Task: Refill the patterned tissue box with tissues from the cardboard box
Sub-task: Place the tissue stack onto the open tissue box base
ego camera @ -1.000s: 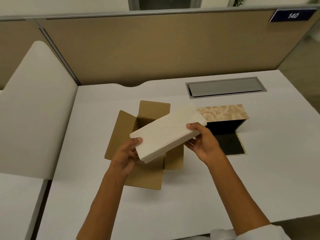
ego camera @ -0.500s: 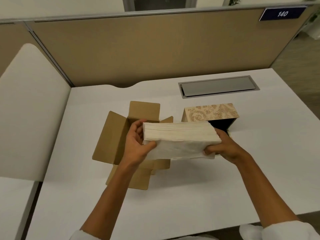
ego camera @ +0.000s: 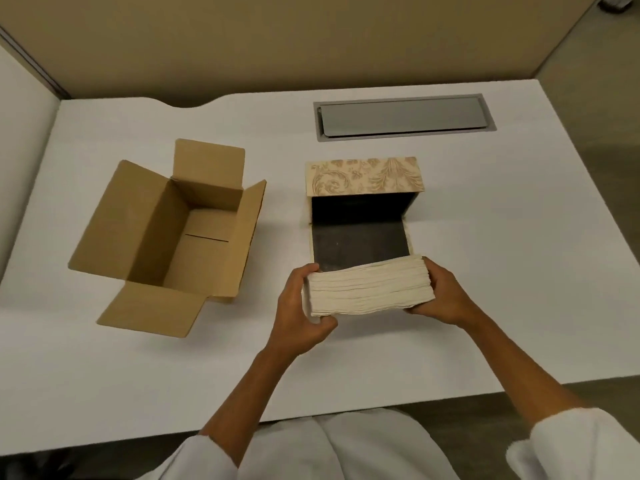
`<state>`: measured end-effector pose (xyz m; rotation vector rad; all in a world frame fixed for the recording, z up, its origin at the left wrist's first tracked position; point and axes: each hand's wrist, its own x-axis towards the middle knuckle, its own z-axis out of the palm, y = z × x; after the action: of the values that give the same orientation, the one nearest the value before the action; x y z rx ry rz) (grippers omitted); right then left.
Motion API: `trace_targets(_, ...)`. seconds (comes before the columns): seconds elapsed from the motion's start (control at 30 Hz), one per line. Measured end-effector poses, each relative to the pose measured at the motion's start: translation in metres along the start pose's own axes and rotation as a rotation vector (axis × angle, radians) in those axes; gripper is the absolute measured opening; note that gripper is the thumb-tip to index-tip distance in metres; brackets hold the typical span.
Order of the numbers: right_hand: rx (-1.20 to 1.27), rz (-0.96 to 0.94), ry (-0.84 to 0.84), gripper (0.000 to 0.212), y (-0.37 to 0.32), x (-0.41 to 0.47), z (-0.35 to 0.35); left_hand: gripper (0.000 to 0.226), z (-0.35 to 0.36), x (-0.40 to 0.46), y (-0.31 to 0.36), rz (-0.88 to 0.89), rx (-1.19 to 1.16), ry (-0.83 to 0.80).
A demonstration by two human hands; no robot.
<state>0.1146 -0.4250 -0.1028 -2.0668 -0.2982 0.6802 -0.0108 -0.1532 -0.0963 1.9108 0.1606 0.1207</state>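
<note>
The left hand [ego camera: 300, 313] and right hand [ego camera: 441, 295] grip a stack of white tissues [ego camera: 369, 286] between them, one hand on each short end. The left fingers [ego camera: 304, 275] curl over the far upper corner of the stack, with the thumb tucked under its near lower corner. The right hand wraps the opposite end, thumb on top and fingers underneath (fingertips hidden by the stack). The stack is held level, long edge facing the camera, layered folds visible.

The tissue box [ego camera: 363, 199] stands just beyond the stack on the white desk [ego camera: 485, 271]. Its patterned beige panel faces up at the far side; its dark interior opens toward the person, and a dark flap lies flat on the desk in front of it. The far edge of the stack overlaps the near edge of that flap.

The cardboard box [ego camera: 180, 237] sits to the left of the tissue box, apart from it, all four flaps folded outward, interior bare.

A grey recessed cable tray [ego camera: 403, 117] is set into the desk beyond the tissue box. A tan partition [ego camera: 277, 43] borders the far edge of the desk.
</note>
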Motion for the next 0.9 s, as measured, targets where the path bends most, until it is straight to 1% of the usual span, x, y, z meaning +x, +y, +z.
trace_targets(0.17, -0.017, 0.002, -0.021, 0.083, 0.028, 0.015, 0.011, 0.079, 0.018, 0.012, -0.031, -0.085, 0.104, -0.005)
trace_targets(0.27, -0.008, -0.023, -0.042, 0.086, 0.036, 0.018, 0.016, 0.088, 0.022, 0.016, -0.041, -0.123, 0.143, -0.041)
trace_targets(0.3, -0.009, -0.036, -0.048, 0.09, 0.037, 0.018, 0.018, 0.093, 0.023, 0.016, -0.042, -0.135, 0.134, -0.055)
trace_targets(0.4, -0.028, -0.077, -0.039, 0.113, 0.042, 0.018, 0.019, 0.113, 0.026, 0.019, -0.043, -0.188, 0.085, -0.081)
trace_targets(0.43, -0.028, -0.092, -0.025, 0.117, 0.045, 0.018, 0.019, 0.118, 0.026, 0.019, -0.044, -0.21, 0.062, -0.082)
trace_targets(0.5, -0.011, -0.114, -0.009, 0.12, 0.048, 0.017, 0.02, 0.123, 0.026, 0.018, -0.047, -0.239, 0.019, -0.089)
trace_targets(0.57, -0.002, -0.128, -0.019, 0.113, 0.05, 0.015, 0.022, 0.118, 0.027, 0.014, -0.051, -0.235, -0.001, -0.106)
trace_targets(0.73, 0.044, -0.113, -0.01, 0.082, 0.049, 0.013, 0.027, 0.084, 0.032, 0.008, -0.055, -0.239, -0.052, -0.049)
trace_targets(0.8, 0.057, -0.096, -0.001, 0.079, 0.049, 0.014, 0.024, 0.076, 0.029, 0.009, -0.056, -0.267, -0.055, -0.044)
trace_targets(0.9, 0.062, -0.09, -0.019, 0.082, 0.053, 0.018, 0.016, 0.072, 0.022, 0.012, -0.06, -0.268, -0.042, -0.056)
